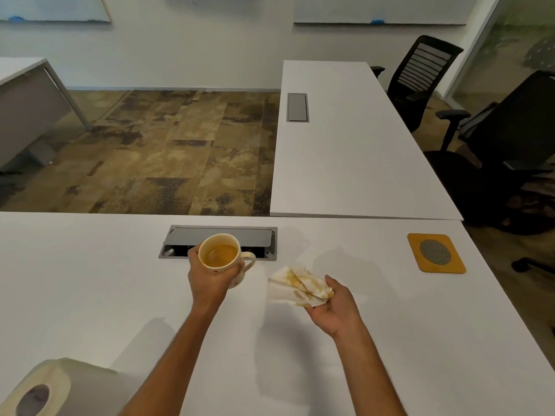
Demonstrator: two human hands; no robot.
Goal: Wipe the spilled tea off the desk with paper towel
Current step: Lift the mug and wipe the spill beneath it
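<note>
White desk (90,280) — left hand (210,277) grips mug (223,258), right hand (333,307) holds stained paper towel (295,285).

1. The room is evenly and softly lit from overhead; nothing is harsh, and the white desk (90,280) reads pale grey rather than bright.
2. Faint, blurred shadows of both forearms fall on the desk, spreading left and below them.
3. The wide lens bends straight lines: the desk edges bow and the far wall leans at the corners.
4. The paper towel roll (45,385) at the bottom left is soft and out of focus.
5. The glass partition (510,40) on the right looks hazy and washed.
</note>
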